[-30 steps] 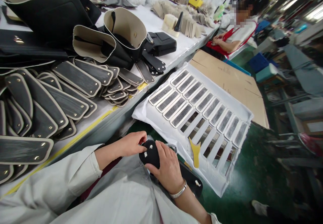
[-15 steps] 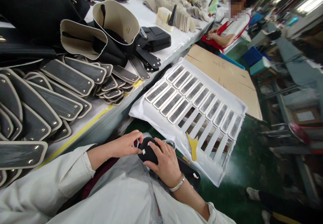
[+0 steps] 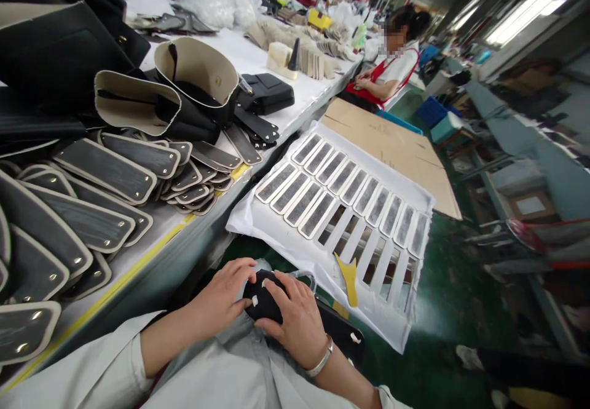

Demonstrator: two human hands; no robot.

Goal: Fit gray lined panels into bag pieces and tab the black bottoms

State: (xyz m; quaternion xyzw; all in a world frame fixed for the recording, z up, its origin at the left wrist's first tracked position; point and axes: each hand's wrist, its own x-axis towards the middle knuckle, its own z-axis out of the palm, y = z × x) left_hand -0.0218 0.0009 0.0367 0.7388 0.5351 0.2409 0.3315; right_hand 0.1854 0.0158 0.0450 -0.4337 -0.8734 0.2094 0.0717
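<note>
A black leather flap piece with a rounded end lies at my lap, small white scraps stuck on it. My left hand holds its left edge, the thumb by one white scrap and the fingers bent over the far rim. Across its right side lies my right hand, fingers curled on top and the thumb along the near edge. Partly under my right forearm is another black piece, also with white scraps.
On the table at left, grey flaps with pale borders pile up beside black bag bodies. A white-covered slotted board bears rows of grey strips and a yellow forked tool. A cardboard sheet and a seated person are beyond.
The view has tilted up and shifted right. My left fingers have lifted and spread somewhat over the black flap's edge, the thumb now at the white scrap. My right hand keeps its hold.
</note>
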